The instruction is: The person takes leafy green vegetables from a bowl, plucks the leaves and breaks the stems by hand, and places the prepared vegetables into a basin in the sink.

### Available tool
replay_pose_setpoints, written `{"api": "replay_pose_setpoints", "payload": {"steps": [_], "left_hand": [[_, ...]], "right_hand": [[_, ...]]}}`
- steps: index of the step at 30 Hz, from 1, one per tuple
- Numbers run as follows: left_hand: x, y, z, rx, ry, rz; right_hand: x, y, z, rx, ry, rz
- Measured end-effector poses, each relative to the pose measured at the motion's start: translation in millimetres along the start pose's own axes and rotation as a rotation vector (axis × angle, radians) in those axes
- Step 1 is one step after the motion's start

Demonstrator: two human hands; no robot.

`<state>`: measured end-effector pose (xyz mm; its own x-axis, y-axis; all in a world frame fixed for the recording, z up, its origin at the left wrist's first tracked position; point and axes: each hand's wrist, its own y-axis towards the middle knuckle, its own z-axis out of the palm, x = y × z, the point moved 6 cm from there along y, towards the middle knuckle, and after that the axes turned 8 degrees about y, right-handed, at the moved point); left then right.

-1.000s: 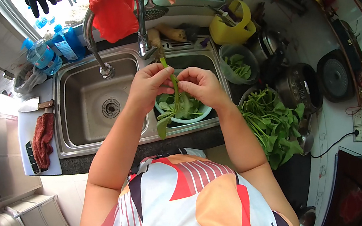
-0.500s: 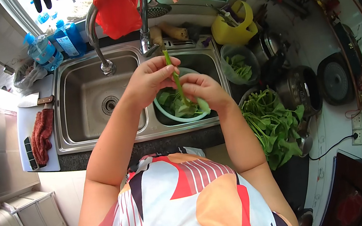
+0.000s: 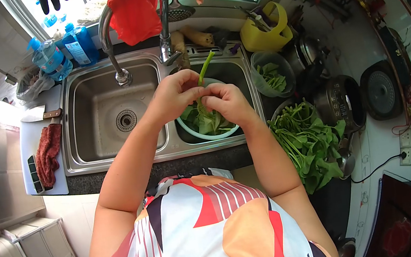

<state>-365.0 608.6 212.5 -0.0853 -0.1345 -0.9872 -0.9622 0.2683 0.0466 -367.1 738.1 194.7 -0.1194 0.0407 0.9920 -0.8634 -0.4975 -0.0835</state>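
Over the right sink basin, both hands pinch one green leafy stalk (image 3: 206,68). My left hand (image 3: 180,93) is closed on it, with the stem's cut end sticking up past the fingers. Right beside it, my right hand (image 3: 225,103) is closed on the lower part, its fingertips almost touching the left ones. Below the hands, a pale bowl (image 3: 214,137) sits in the basin and holds green leaves (image 3: 210,122). The fingers hide part of the stalk and of the bowl's far side.
A large heap of leafy greens (image 3: 311,146) lies on the right counter. Behind it stands a clear container (image 3: 262,87) with leaves. The faucet (image 3: 122,76) hangs over the left basin (image 3: 103,128). A knife (image 3: 42,115) and a brown cloth (image 3: 49,153) lie on a white board at left.
Both hands have come closer together on the stalk, and the left one has dropped slightly. The stalk's upper end now leans right, and its leafy end is lower over the bowl.
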Motion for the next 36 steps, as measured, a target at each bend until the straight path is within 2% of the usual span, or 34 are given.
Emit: {"api": "replay_pose_setpoints", "payload": {"steps": [2,6,9,10,13,14,19,23,25,26,27,29,30,33,35,36], "left_hand": [[0,0,1,-0.002,-0.029,0.003],[-4,1,0,-0.01,-0.142,0.041],[-2,5,-10,-0.033,-0.21,0.0],[0,5,-10,-0.032,-0.223,-0.024],[5,9,-5,-0.063,-0.269,-0.037],[7,9,-5,-0.062,-0.263,-0.061],[16,7,-4,-0.09,-0.249,-0.079],[21,4,2,-0.296,-0.229,0.065],[16,-5,12,-0.456,-0.209,0.215],[-2,-10,9,-0.499,-0.103,0.404],[-7,-10,7,-0.473,-0.123,0.372],[-16,-6,-4,-0.436,-0.163,0.314],[-7,-1,-8,-0.358,-0.215,0.193],[23,5,-16,-0.347,-0.335,0.087],[39,4,-6,-0.258,-0.492,-0.074],[44,1,-2,-0.231,-0.571,-0.154]], "right_hand": [[-6,5,-5,-0.024,0.097,-0.001],[-49,13,-38,-0.238,0.605,0.174],[-32,5,-31,-0.213,0.62,0.112],[-26,6,-22,-0.101,0.531,0.116],[-12,0,8,0.014,0.35,0.164],[-11,0,17,0.033,0.464,0.118],[-23,0,13,0.04,0.346,0.05],[-27,7,-3,-0.132,0.301,-0.011],[-50,12,-26,-0.311,0.516,0.13],[-65,13,-40,-0.402,0.626,0.202],[-79,14,-57,-0.454,0.675,0.228],[-88,16,-85,-0.569,0.354,0.032],[-96,17,-91,-0.574,0.305,0.085],[-107,20,-97,-0.601,0.128,0.25],[-127,18,-104,-0.633,-0.038,0.392],[-158,28,-129,-0.614,-0.095,0.257]]}}
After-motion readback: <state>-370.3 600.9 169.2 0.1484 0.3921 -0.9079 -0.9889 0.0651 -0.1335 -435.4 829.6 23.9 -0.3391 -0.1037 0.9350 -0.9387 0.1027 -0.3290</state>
